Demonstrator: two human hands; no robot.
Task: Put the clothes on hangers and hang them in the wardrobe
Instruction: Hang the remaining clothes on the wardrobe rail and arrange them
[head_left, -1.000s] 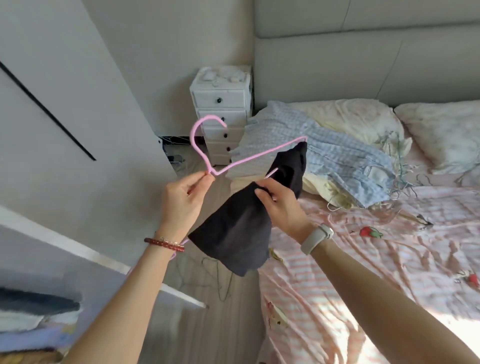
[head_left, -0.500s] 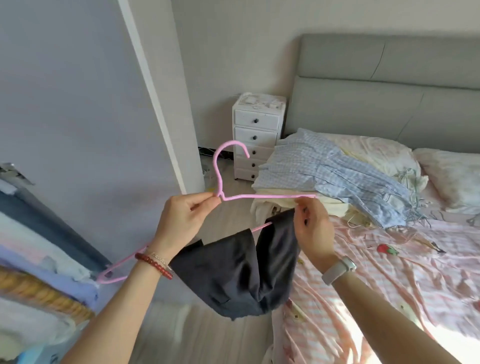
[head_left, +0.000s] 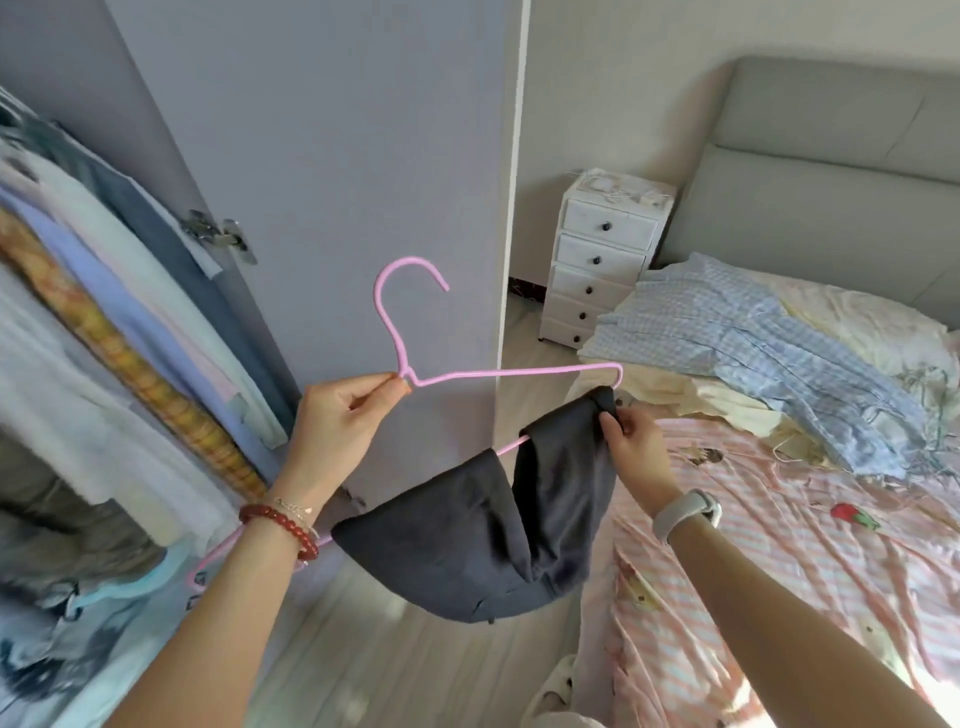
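A pink wire hanger (head_left: 514, 372) is held up in front of me, hook upward. My left hand (head_left: 343, 415) pinches it at the base of the hook. A dark grey garment (head_left: 483, 540) is draped over the hanger's lower bar and sags below it. My right hand (head_left: 631, 447) grips the garment's upper edge near the hanger's right corner. The open wardrobe at the left holds several hanging clothes (head_left: 104, 364). A blue checked garment (head_left: 753, 343) lies on the bed.
The open wardrobe door (head_left: 363, 156) stands just behind the hanger. A white drawer chest (head_left: 597, 260) stands by the grey headboard. The bed (head_left: 779, 545) with pink striped sheets fills the right. Wooden floor lies below.
The view has swung left from the bed toward the wardrobe. Both hands carried the hanger and dark garment along, and the hanging clothes and door hinge came into view.
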